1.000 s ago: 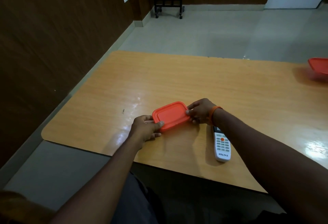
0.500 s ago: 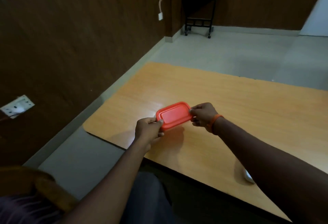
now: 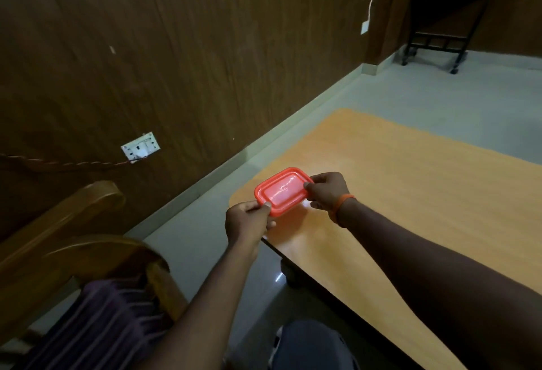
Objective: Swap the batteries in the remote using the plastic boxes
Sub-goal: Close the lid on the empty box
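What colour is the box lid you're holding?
Orange-red; the lid shows clearly in the head view, gripped by both hands.

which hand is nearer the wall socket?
Left. The left hand holds the box's end toward the socket; the right hand grips the far end.

No readable text, label, brand or number shows on anything in view.
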